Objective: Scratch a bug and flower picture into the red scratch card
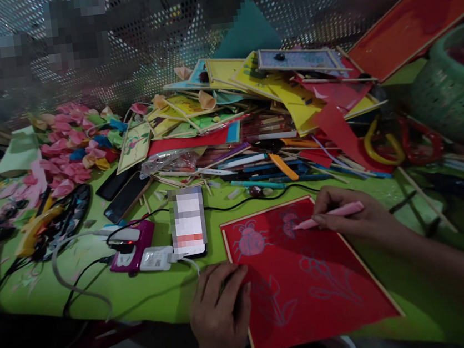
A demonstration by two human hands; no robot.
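My right hand (pixel 345 214) grips a pink marker (pixel 343 210), its tip at a partly coloured bug drawing (pixel 288 224) on a red sheet of paper (pixel 285 271). Thin wooden strips edge the sheet on several sides. A second bug drawing (pixel 251 243), filled in pink, sits at the upper left of the sheet. Lower down are outlined flowers (pixel 320 267) with leaves. My left hand (pixel 222 312) rests with its fingers stretched out over the sheet's left edge, holding nothing.
A lit phone (pixel 188 223) and a purple power strip (pixel 134 249) with cables lie left of the sheet. Behind are loose pens (pixel 251 159), scissors (pixel 384 148), paper flowers (pixel 65 143) and stacked framed pictures (pixel 225 77). A green basket (pixel 453 93) stands at right.
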